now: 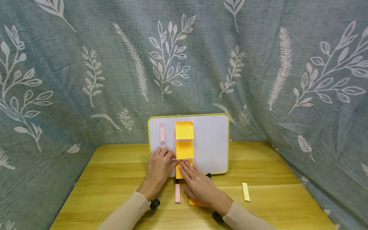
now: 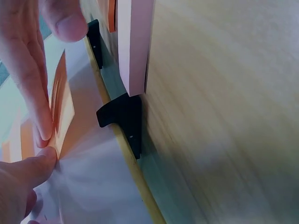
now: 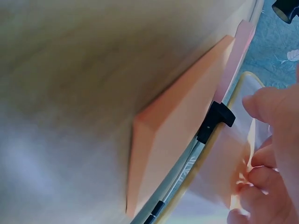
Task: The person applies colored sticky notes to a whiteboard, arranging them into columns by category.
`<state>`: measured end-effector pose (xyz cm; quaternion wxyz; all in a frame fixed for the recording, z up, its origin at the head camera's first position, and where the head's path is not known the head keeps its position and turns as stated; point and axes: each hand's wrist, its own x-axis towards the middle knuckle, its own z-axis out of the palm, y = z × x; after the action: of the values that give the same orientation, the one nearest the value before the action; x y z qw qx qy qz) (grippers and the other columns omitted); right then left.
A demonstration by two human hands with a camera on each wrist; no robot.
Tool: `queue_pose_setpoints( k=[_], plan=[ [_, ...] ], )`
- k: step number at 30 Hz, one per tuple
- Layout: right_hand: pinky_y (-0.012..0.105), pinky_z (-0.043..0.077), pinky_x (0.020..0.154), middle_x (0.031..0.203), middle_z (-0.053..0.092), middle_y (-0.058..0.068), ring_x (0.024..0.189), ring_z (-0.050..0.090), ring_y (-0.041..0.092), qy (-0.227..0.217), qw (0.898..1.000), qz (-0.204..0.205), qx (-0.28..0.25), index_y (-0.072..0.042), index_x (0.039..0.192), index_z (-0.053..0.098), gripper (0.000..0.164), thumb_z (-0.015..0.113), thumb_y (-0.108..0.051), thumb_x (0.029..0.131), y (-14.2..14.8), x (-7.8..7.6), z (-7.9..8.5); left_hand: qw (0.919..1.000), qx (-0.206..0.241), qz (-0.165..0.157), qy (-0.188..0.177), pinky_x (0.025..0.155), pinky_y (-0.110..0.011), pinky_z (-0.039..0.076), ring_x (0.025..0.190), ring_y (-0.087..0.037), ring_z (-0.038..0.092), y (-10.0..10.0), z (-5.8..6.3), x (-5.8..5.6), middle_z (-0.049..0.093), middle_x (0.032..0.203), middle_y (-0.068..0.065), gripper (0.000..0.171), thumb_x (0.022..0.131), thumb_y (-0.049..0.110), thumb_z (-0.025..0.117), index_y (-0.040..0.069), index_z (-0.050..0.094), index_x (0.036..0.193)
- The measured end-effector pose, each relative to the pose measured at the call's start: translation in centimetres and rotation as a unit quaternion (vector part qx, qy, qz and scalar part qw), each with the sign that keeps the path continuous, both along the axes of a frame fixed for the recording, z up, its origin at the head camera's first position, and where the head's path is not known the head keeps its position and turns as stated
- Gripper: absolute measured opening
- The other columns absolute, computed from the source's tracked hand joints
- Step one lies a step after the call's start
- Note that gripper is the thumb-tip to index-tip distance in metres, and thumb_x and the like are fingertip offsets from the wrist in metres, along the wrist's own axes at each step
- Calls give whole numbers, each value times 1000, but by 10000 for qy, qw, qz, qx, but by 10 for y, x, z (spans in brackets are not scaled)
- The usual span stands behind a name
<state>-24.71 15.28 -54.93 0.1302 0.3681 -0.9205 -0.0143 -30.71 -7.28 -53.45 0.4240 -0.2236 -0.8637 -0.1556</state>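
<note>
I have the left hand (image 1: 159, 164) with fingers (image 1: 164, 151) curled, right hand (image 1: 199, 185) extended beside it, both forearms (image 1: 126, 212) angled inward.

So the backdrop is a grey-green fabric (image 1: 207, 67) hung behind the bench (image 1: 115, 179) and down both sides, a bit creased — and printed all over with white plants. There's a big leafy sprig (image 1: 164, 65) around the middle, a feathery frond (image 1: 135, 56) just left of it, and a lone leaf (image 1: 304, 146) low on the right side. Bench is yellowish wood-look stuff, grain running side to side, with the far left corner rounded off. Over on its right there's a skinny pale yellow pad (image 1: 245, 192) lying slightly slanted. Near the middle sits a narrow pink pad (image 1: 177, 193) — from the left wrist it looks like a chunky little block.
</note>
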Motion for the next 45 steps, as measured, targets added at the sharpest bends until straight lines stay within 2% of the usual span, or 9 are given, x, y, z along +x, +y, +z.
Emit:
queue_pose_setpoints(
  k=[5,10,15,25,31,36,45],
  plan=[
    [59,34,144,194,25,21,180,31,37,-86,9996,-188,209,1,182,31,86,65,-48,119,-1,3,2,10000,-28,71,18,76,-41,55,92,-24,70,0,2,2,75,97,2,40,74,38,112,22,81,95],
    [62,34,143,193,25,22,180,31,38,-70,9989,-356,280,2,182,31,91,66,-53,118,1,7,3,9999,-33,98,3,77,-41,55,92,-24,70,0,3,1,75,97,2,42,71,38,113,22,81,94],
    [66,34,142,194,23,22,180,31,39,-109,9982,-537,232,3,182,32,95,70,-55,116,6,12,6,9999,-25,69,-121,77,-43,56,93,-26,70,0,4,2,75,98,2,40,74,37,113,22,81,94],
    [71,30,143,195,23,17,181,25,44,-232,9946,-992,193,-2,183,33,94,69,-57,116,27,20,10,9999,-88,54,-83,77,-43,55,90,-25,68,-3,5,3,73,95,3,40,74,37,113,24,81,94],
    [73,31,141,195,25,16,180,25,48,-184,9954,-942,18,-3,183,33,93,71,-53,115,36,20,10,9997,-166,73,-163,78,-43,55,90,-24,67,-4,6,3,73,95,3,40,75,38,113,24,81,94],
    [74,30,141,194,23,19,180,23,48,-348,9957,-808,-298,-1,184,27,94,71,-50,116,44,19,11,9998,-158,-13,-148,77,-42,54,88,-24,66,-5,6,6,73,94,3,39,75,37,113,24,81,94],
    [72,31,141,190,32,24,179,29,49,-523,9925,-788,-780,4,179,36,84,72,-40,117,68,19,16,9993,-96,-220,-277,74,-37,47,86,-24,64,-7,8,16,73,93,3,37,77,35,112,22,82,94]
  ],
)
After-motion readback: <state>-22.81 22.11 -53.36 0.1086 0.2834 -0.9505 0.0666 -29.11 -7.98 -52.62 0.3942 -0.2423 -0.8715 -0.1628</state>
